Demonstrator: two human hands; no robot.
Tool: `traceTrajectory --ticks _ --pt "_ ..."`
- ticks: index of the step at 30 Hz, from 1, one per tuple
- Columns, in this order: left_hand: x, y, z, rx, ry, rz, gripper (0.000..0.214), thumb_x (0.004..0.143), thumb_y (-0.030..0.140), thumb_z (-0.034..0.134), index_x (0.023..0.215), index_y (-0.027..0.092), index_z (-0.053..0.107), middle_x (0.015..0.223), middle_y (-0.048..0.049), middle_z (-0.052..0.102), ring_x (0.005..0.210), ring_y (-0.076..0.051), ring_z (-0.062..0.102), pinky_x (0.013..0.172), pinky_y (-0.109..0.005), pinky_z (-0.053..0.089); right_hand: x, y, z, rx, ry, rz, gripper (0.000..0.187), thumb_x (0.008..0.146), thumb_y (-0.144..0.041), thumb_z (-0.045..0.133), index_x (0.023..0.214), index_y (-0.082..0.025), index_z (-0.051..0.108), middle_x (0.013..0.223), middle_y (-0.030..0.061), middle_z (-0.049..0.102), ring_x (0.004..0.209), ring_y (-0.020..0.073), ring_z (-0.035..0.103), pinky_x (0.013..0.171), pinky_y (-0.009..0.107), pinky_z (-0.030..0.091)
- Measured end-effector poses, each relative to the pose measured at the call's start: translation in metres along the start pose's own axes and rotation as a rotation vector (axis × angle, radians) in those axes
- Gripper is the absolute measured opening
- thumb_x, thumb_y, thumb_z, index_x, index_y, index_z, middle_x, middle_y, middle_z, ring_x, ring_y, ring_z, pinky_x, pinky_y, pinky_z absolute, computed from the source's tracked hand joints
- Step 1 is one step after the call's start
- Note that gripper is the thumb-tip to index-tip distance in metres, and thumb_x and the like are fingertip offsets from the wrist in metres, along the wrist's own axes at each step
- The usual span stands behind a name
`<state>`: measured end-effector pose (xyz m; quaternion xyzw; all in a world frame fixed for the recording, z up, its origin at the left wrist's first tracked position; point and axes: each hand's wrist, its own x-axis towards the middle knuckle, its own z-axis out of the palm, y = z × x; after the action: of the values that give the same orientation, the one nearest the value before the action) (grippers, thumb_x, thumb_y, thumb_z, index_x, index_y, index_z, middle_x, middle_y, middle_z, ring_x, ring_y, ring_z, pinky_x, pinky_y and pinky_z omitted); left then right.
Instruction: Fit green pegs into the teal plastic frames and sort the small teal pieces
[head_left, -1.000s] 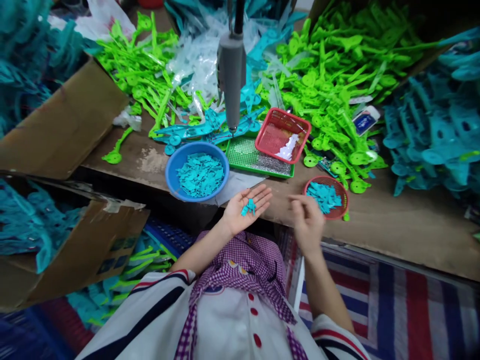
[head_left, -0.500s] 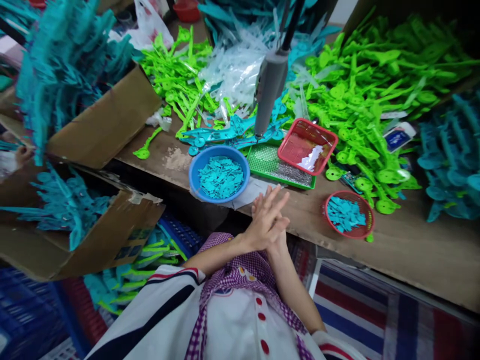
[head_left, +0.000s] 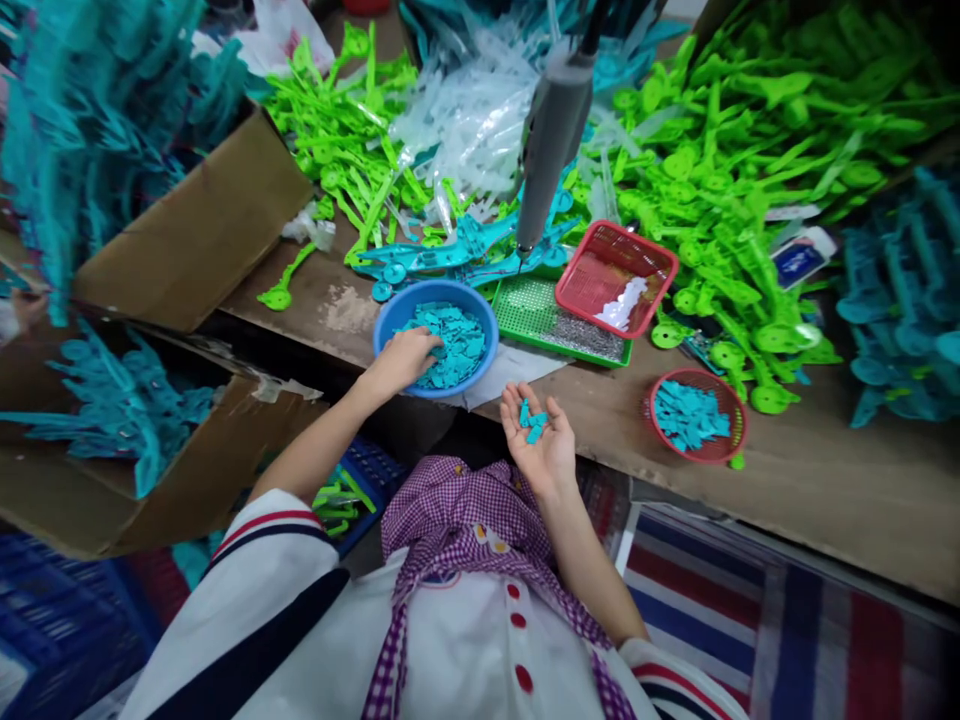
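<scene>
My left hand (head_left: 403, 360) reaches over the near-left rim of a blue bowl (head_left: 489, 362), its bent fingers down at the small flat teal plastic pieces (head_left: 457, 345) inside. Its fingertips look drawn together, but what is between them is hidden. Palm up at the table's front edge, my right hand (head_left: 546, 460) is cupped, with several small teal pieces (head_left: 534, 428) lying on the palm and fingers. To its right stands a round red basket (head_left: 739, 430) filled with similar teal pieces (head_left: 690, 415).
Above the table hangs a grey power screwdriver (head_left: 555, 130). Behind the bowl lie a green tray (head_left: 517, 305) of small metal parts, a red tray (head_left: 589, 275) and teal tool-shaped parts (head_left: 465, 245). Lime-green parts (head_left: 750, 200) are heaped behind. Cardboard boxes (head_left: 195, 230) stand at left.
My hands, pressed together before, have come apart. The left has moved left into the blue bowl; the right has turned palm up, showing teal pieces on it.
</scene>
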<state>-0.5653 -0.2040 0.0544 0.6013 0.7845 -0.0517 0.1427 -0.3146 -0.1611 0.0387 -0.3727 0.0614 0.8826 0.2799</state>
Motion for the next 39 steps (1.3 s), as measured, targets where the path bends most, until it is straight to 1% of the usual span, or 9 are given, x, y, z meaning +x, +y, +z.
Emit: traceTrajectory --ticks 2,5,10,13,17,23,29,35,39 --pt "0.000 0.003 -0.001 0.018 0.013 0.034 0.042 0.088 0.018 0.056 0.129 0.018 0.067 0.119 -0.0155 0.066 0.108 -0.030 0.064 0.088 -0.037 0.052 0.000 0.001 -0.002 -0.007 0.000 -0.002 0.038 0.099 -0.031 0.038 0.112 -0.012 0.068 0.110 0.0121 0.075 0.108 0.0161 0.071 0.093 0.030 0.059" --pt "0.004 0.001 -0.004 -0.021 0.045 0.040 0.037 0.088 0.014 0.052 0.119 0.016 0.072 0.111 -0.0163 0.069 0.101 -0.029 0.067 0.084 -0.037 0.052 0.000 0.001 -0.004 -0.022 -0.004 -0.007 0.037 0.097 -0.029 0.040 0.112 -0.012 0.068 0.111 0.0126 0.075 0.109 0.0162 0.071 0.096 0.030 0.058" --pt "0.015 -0.017 -0.008 -0.334 0.165 0.003 0.019 0.085 0.026 0.064 0.096 0.019 0.077 0.089 -0.0077 0.076 0.082 -0.022 0.069 0.079 -0.031 0.050 0.001 0.001 -0.007 -0.066 -0.043 -0.019 0.035 0.095 -0.027 0.042 0.112 -0.015 0.069 0.114 0.0103 0.075 0.108 0.0155 0.071 0.097 0.032 0.057" --pt "0.018 -0.028 -0.009 -0.484 0.187 -0.046 0.018 0.083 0.032 0.068 0.090 0.018 0.077 0.079 -0.0048 0.075 0.073 -0.018 0.067 0.072 -0.027 0.049 0.003 0.002 -0.009 -0.090 -0.063 -0.020 0.034 0.093 -0.027 0.044 0.113 -0.015 0.069 0.113 0.0101 0.075 0.107 0.0157 0.071 0.099 0.034 0.056" --pt "0.020 -0.026 -0.005 -0.370 0.146 0.012 0.022 0.085 0.032 0.067 0.099 0.019 0.077 0.085 -0.0057 0.075 0.078 -0.019 0.068 0.075 -0.028 0.048 0.002 0.005 -0.009 -0.122 -0.045 -0.004 0.033 0.092 -0.027 0.044 0.110 -0.016 0.070 0.110 0.0088 0.076 0.103 0.0155 0.072 0.097 0.033 0.058" --pt "0.026 0.001 0.004 -0.065 0.044 -0.028 0.027 0.086 0.029 0.066 0.107 0.016 0.077 0.100 -0.0134 0.073 0.095 -0.029 0.068 0.079 -0.035 0.050 0.001 0.008 -0.011 -0.129 -0.026 0.002 0.032 0.092 -0.025 0.044 0.108 -0.015 0.070 0.107 0.0087 0.076 0.101 0.0152 0.073 0.095 0.032 0.058" --pt "0.019 0.008 0.003 -0.158 0.142 -0.053 0.026 0.090 0.025 0.058 0.104 0.020 0.078 0.105 -0.0119 0.072 0.094 -0.029 0.068 0.081 -0.037 0.050 -0.001 0.006 -0.014 -0.112 -0.016 0.004 0.032 0.092 -0.024 0.043 0.109 -0.014 0.069 0.106 0.0095 0.076 0.099 0.0155 0.073 0.094 0.031 0.059" --pt "0.019 -0.008 -0.015 -0.406 0.404 -0.075 0.023 0.088 0.030 0.063 0.099 0.018 0.078 0.094 -0.0076 0.076 0.081 -0.020 0.068 0.082 -0.033 0.051 0.002 0.011 0.008 -0.115 -0.070 0.045 0.034 0.094 -0.026 0.041 0.108 -0.013 0.069 0.107 0.0110 0.076 0.103 0.0167 0.073 0.097 0.033 0.058" --pt "0.020 -0.012 -0.033 -0.572 0.424 -0.112 0.021 0.087 0.034 0.066 0.094 0.017 0.077 0.080 -0.0041 0.076 0.077 -0.019 0.067 0.077 -0.031 0.052 0.016 0.018 0.040 -0.099 -0.156 0.100 0.034 0.094 -0.024 0.041 0.111 -0.011 0.067 0.112 0.0118 0.075 0.110 0.0171 0.070 0.102 0.035 0.055"
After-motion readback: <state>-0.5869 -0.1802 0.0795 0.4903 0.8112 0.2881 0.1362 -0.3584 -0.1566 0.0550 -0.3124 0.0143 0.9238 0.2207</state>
